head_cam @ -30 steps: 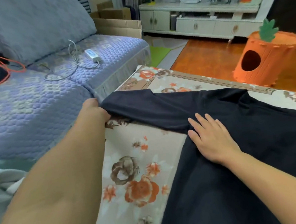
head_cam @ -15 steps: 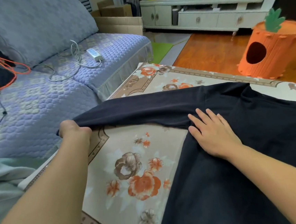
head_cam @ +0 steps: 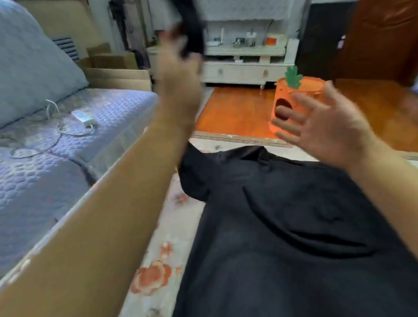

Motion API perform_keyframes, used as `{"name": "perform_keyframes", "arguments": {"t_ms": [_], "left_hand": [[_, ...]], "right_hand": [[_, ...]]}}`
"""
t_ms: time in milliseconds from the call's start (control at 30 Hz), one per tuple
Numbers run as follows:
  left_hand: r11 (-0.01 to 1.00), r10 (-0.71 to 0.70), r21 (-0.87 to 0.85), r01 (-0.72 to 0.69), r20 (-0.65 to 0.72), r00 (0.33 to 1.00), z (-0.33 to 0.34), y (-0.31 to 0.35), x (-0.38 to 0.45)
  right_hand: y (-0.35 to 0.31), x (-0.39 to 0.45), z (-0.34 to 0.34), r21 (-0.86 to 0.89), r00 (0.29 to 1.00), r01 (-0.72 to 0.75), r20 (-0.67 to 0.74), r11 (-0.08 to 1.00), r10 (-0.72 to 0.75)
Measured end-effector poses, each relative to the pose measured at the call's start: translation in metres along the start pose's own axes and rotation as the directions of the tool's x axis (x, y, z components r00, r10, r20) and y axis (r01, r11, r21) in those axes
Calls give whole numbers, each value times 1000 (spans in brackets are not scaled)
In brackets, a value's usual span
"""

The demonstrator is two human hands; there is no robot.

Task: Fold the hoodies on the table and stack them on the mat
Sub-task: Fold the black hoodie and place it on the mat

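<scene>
On the pale flowery mat lay one dark navy hoodie of soft cloth, spread out flat with a few big wrinkles across its body. The mat was smooth and had orange and brown flowers printed on it. The left hand was lifted high in the air, and its fingers were curled tight round one long dark sleeve, which stood up above the hand and looked blurry. The right hand was raised above the hoodie with its fingers spread wide, holding nothing. To the left stood one bumpy quilted purple-blue sofa with a big soft back cushion. On its seat lay one white power strip with a thin looping cord. Past the mat, on the shiny orange wooden floor, sat one round orange felt carrot house with a green leafy top and one round hole.
</scene>
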State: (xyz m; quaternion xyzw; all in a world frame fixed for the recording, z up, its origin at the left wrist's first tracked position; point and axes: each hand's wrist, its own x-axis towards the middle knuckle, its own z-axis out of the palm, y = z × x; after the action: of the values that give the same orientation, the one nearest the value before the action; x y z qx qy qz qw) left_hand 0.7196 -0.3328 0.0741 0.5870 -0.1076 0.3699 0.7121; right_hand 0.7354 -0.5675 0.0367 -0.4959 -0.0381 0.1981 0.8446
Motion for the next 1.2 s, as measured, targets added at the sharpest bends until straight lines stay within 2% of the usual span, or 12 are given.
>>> {"name": "perform_keyframes", "arguments": {"t_ms": [33, 100, 167, 200, 267, 367, 467, 567, 700, 833, 1067, 1200], "left_hand": [[996, 19, 77, -34, 183, 983, 29, 24, -16], [949, -132, 306, -71, 594, 794, 77, 23, -72], [852, -315, 503, -143, 713, 626, 71, -9, -120], [783, -379, 592, -191, 698, 608, 54, -30, -141], [547, -418, 785, -291, 558, 717, 15, -64, -176], [166, -565, 985, -47, 134, 814, -54, -104, -201], [46, -611, 997, 64, -23, 791, -80, -116, -198], [-7, -584, 999, 32, -30, 811, -78, -123, -181], [-9, -583, 993, 115, -99, 806, -83, -130, -158], [17, -566, 983, 182, -141, 812, -84, -137, -153], [-53, -626, 928, 370, -319, 712, -74, -148, -139], [-10, -679, 980, 199, -153, 718, -90, -153, -135]], "right_hand": [[-6, -14, -17, 58, 997, 73, -5, 996, -72], [-20, -49, -55, 182, 988, 130, -100, 975, -113], [-1, -83, -97, 271, 977, 145, -190, 952, -95], [16, -97, -117, 335, 966, 136, -254, 932, -50], [43, -115, -152, 390, 918, 89, -389, 917, 76], [70, -119, -181, 348, 786, 16, -584, 937, 204], [75, -103, -183, 200, 699, -99, -683, 975, 211], [58, -82, -174, 101, 668, -178, -719, 979, 195], [-2, -78, -131, 214, 779, 148, -626, 966, 19], [-31, -102, -120, 192, 776, 289, -621, 938, -112], [47, -135, -188, 216, 634, 55, -762, 975, 133], [77, -144, -208, 216, 566, -118, -787, 969, 245]]}}
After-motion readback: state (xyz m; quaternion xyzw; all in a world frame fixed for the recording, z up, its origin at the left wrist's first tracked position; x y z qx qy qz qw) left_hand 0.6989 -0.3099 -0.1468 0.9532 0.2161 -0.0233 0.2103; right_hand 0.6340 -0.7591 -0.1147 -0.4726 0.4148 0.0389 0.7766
